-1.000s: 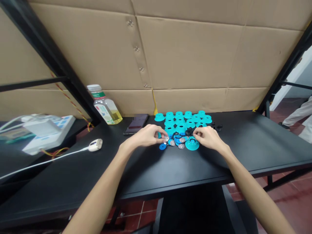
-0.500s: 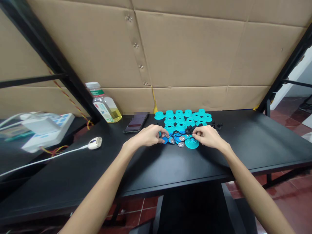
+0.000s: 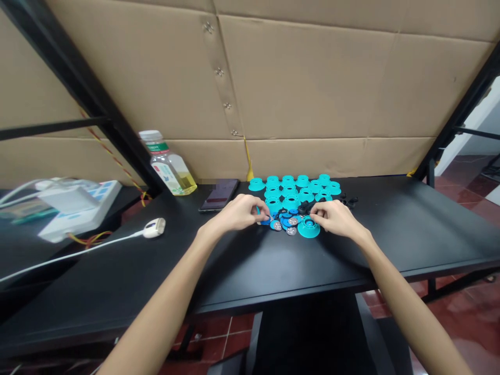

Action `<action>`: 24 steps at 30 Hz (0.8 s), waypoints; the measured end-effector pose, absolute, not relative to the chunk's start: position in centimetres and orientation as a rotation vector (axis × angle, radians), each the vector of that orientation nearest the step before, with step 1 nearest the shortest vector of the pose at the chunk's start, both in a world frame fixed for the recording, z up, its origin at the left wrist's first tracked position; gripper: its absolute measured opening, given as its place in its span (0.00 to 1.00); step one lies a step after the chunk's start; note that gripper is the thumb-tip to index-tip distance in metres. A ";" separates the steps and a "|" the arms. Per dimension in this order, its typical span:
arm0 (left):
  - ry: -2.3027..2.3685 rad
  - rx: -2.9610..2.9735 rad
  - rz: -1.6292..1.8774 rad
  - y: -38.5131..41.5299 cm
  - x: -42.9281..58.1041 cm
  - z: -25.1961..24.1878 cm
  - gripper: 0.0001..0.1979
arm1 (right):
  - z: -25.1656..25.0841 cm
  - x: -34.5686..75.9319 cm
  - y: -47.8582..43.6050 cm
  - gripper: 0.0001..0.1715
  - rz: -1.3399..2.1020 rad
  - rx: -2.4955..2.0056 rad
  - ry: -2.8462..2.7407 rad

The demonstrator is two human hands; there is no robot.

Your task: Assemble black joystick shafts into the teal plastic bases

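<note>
Pinching 1 blue disc [image 3: 266, 221], just tilted up, left hand [image 3: 242, 212] apparently had hold; right hand [image 3: 333, 216] pressed fingertips together at near teal collar [image 3: 309, 230].

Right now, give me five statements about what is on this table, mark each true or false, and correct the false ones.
1. The right hand is at a teal part. True.
2. The bottle is left of the phone. True.
3. The bottle is full to its cap. False: the yellow liquid reaches only the lower part.
4. The left hand rests on the phone. False: its fingers are at a blue disc.
5. The white plug is left of both hands. True.
</note>
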State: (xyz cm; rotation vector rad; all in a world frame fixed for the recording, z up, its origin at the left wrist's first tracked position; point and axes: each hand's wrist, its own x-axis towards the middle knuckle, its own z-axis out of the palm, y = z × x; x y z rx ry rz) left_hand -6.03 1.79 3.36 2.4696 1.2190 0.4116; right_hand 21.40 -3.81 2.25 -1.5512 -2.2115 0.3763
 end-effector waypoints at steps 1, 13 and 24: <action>1.230 2.473 0.437 1.7 -6.0 3.4 0.11 | 2.2 21.4 -3.8 0.11 0.376 -1.550 -2.211; 1.233 2.666 0.671 2.1 -5.4 1.8 0.12 | 2.4 21.4 -3.7 0.12 0.297 -1.596 -2.122; 1.155 2.705 0.908 -1.3 -0.9 0.7 0.18 | 4.5 24.2 0.3 0.11 0.160 -1.621 -2.116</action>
